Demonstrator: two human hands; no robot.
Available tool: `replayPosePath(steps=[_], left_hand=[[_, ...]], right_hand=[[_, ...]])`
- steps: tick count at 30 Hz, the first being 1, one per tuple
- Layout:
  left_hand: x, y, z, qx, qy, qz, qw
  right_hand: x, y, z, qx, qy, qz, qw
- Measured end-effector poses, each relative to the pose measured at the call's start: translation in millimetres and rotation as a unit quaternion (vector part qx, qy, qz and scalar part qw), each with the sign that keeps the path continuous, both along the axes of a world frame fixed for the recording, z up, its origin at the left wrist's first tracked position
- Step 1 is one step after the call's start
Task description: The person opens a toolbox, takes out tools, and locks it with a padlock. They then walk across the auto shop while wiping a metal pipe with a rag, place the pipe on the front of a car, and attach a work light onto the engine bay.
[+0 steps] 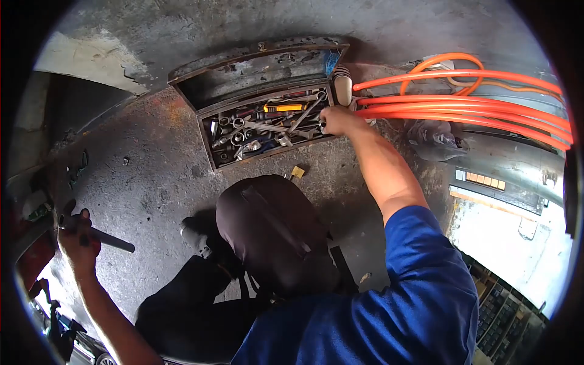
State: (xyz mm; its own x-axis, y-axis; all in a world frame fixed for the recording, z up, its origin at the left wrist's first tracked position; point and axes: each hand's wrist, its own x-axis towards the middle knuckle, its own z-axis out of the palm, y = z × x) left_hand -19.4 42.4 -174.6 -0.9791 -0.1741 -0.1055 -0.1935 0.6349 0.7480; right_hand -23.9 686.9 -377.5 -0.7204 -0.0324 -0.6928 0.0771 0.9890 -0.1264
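Note:
My left hand (80, 242), at the far left, is closed around a dark bar-shaped tool (114, 239). Its straight round end sticks out to the right; the fingers hide its middle, so its exact kind is unclear. My right hand (342, 120) reaches to the right end of an open metal toolbox (213, 163), fingers pinched together at its edge. What they hold, if anything, is hidden. Inside the box lie several wrenches (302, 115), sockets, and a tool with a yellow-orange handle (286, 107). The hinged lid (243, 72) leans back toward the wall.
Thick orange hoses (462, 104) run along the wall on the right, above a plastic bag (433, 140). Stacked cups (342, 88) stand beside the toolbox. A small yellow block (298, 172) lies on the stained concrete floor (155, 182). A red object (35, 258) is at far left.

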Motion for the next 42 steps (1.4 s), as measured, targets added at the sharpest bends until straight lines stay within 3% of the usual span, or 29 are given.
replayPosePath(steps=[2,5,7,10,15,17,24,26,28,34,37,39,42], left_hand=[[1.2,23.5,14.0,0.021,-0.057,0.044,0.997],[1.6,11.3,4.9,0.040,-0.049,0.034,0.997],[0.9,5.8,0.4,0.029,-0.040,0.029,0.998],[2.5,5.4,-2.9,0.022,-0.027,0.025,0.999],[1.7,3.1,-3.8,0.073,-0.035,0.026,0.996],[0.6,6.5,-2.2,0.066,-0.033,0.039,0.997],[-3.3,6.4,-4.2,0.043,-0.043,0.018,0.998],[-5.3,4.3,-6.0,-0.048,-0.017,-0.013,0.999],[-5.6,10.2,-6.2,-0.059,-0.009,-0.021,0.998],[-6.2,3.3,-9.7,-0.010,-0.013,-0.027,0.999],[-6.8,3.3,-9.3,0.027,-0.026,-0.007,0.999],[-8.6,3.9,-8.2,0.032,-0.036,0.004,0.999],[-11.5,8.8,-4.9,-0.016,-0.030,0.000,0.999]], right_hand=[[1.4,4.2,-25.2,0.023,0.013,0.045,0.999],[-5.7,-2.9,-3.7,0.014,-0.008,-0.003,1.000],[-10.4,-0.3,-3.3,-0.068,0.030,-0.078,0.994],[-21.8,8.0,-13.8,-0.093,0.086,-0.087,0.988],[-33.6,14.1,-14.7,-0.098,0.072,-0.107,0.987],[-37.5,15.0,-10.8,-0.118,0.051,-0.159,0.979],[-53.2,13.7,-4.8,-0.129,0.096,-0.138,0.977],[-54.5,10.2,-1.8,-0.148,0.126,-0.151,0.969],[-54.0,13.7,-5.2,-0.157,0.135,-0.146,0.967],[-23.5,33.2,-27.2,-0.169,-0.007,-0.228,0.959],[7.5,27.9,-29.4,-0.148,-0.021,-0.206,0.967],[25.4,12.4,-19.5,-0.010,0.139,-0.034,0.990],[5.5,-9.7,13.9,0.074,0.038,-0.028,0.996]])
